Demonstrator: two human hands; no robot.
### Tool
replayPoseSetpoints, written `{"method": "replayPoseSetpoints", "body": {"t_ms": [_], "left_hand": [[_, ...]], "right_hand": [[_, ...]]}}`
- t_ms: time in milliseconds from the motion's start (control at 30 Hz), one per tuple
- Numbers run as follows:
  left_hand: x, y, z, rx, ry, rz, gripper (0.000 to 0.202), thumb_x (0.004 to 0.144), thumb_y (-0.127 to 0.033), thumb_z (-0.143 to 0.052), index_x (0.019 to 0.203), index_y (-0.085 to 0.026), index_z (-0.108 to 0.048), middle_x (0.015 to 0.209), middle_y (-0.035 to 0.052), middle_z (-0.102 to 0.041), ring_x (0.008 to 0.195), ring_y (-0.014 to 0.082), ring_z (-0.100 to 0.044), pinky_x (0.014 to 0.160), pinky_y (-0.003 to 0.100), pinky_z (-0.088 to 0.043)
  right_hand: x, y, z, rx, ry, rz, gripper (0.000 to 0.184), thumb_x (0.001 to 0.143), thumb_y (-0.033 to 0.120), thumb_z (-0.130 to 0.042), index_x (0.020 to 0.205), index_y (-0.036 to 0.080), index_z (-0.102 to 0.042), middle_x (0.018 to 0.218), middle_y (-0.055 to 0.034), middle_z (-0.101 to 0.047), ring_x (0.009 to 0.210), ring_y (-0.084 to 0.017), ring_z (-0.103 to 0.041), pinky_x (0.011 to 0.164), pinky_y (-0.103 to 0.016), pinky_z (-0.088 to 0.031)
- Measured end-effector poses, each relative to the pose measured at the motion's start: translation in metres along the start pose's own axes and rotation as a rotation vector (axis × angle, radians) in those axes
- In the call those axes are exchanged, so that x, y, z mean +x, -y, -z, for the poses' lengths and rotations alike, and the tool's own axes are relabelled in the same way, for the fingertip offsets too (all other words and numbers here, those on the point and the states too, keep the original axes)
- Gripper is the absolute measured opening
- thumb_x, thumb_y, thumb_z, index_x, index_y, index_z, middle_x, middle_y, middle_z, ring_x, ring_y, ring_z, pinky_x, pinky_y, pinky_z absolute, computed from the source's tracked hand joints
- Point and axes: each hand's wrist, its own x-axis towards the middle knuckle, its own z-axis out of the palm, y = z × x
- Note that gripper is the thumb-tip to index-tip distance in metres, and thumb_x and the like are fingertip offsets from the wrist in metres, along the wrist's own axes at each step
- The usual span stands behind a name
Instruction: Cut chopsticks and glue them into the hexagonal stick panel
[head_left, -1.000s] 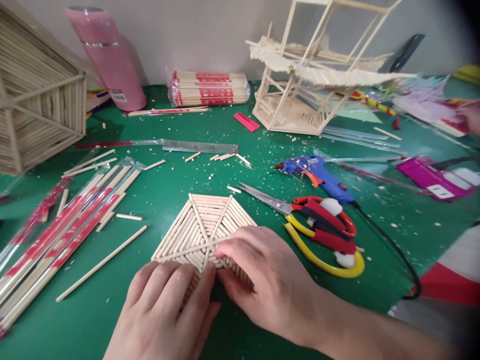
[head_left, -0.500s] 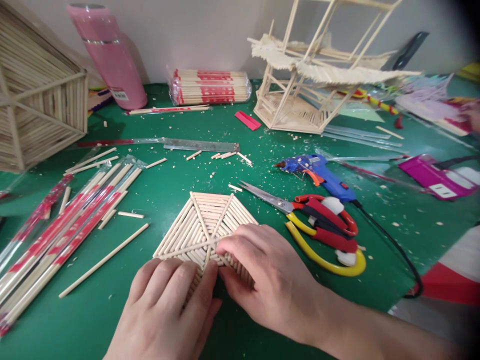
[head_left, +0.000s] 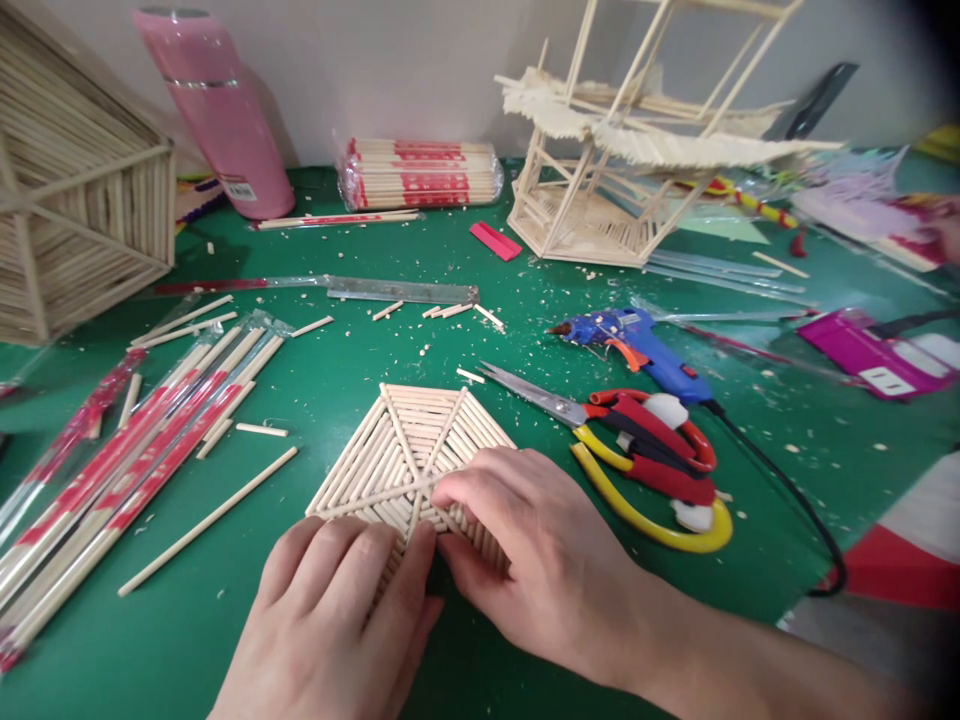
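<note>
A hexagonal panel of wooden sticks, with crossing spokes over rows of sticks, lies on the green table in front of me. My left hand is closed on its near left edge, fingers on top. Opposite it, my right hand grips the near right part, with the index finger near the centre where the spokes meet. Both hands hide the panel's near edge. Just right of it rest scissors with red and yellow handles. Beyond them lies a blue glue gun.
Wrapped chopsticks and a loose stick lie left. Behind are a larger stick panel, a pink bottle, a chopstick pack, a clear ruler and a stick-built pavilion. The glue gun's cord curves right.
</note>
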Motion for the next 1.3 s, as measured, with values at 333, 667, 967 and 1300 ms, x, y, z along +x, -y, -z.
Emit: {"method": "replayPoseSetpoints", "body": {"t_ms": [333, 667, 967, 1300], "left_hand": [[-0.0013, 0.0014, 0.0009, -0.004, -0.005, 0.004, 0.025, 0.088, -0.022, -0.044, 0.108, -0.015, -0.056, 0.082, 0.0035, -0.062, 0.079, 0.0213, -0.052, 0.074, 0.037, -0.037], [0.0027, -0.0047, 0.003, -0.069, 0.051, 0.094, 0.029, 0.09, -0.021, -0.035, 0.113, -0.019, -0.054, 0.08, 0.0042, -0.058, 0.079, 0.0228, -0.049, 0.073, 0.039, -0.036], [0.0039, -0.0053, 0.0051, -0.104, 0.052, 0.087, 0.028, 0.089, -0.02, -0.038, 0.113, -0.017, -0.054, 0.082, 0.0058, -0.057, 0.08, 0.0235, -0.047, 0.073, 0.041, -0.037], [0.0033, -0.0016, 0.0036, -0.128, 0.027, 0.061, 0.028, 0.087, -0.021, -0.043, 0.113, -0.017, -0.055, 0.082, 0.0058, -0.056, 0.079, 0.0226, -0.047, 0.072, 0.039, -0.037]], "right_hand": [[-0.0017, 0.0012, 0.0003, 0.007, -0.005, 0.005, 0.014, 0.078, 0.011, -0.052, 0.09, 0.017, -0.053, 0.081, -0.0025, -0.057, 0.078, -0.018, -0.05, 0.069, -0.033, -0.038], [0.002, -0.0013, 0.0013, 0.026, 0.043, 0.005, 0.018, 0.076, 0.01, -0.051, 0.092, 0.016, -0.053, 0.083, -0.0035, -0.057, 0.08, -0.019, -0.049, 0.069, -0.033, -0.037], [-0.0016, 0.0011, 0.002, 0.01, 0.019, 0.005, 0.018, 0.074, 0.01, -0.052, 0.091, 0.016, -0.053, 0.082, -0.0028, -0.056, 0.078, -0.018, -0.049, 0.068, -0.033, -0.037], [-0.0006, 0.0002, 0.0009, 0.011, 0.022, -0.002, 0.019, 0.073, 0.01, -0.053, 0.091, 0.017, -0.053, 0.083, -0.003, -0.057, 0.08, -0.019, -0.049, 0.069, -0.033, -0.037]]}}
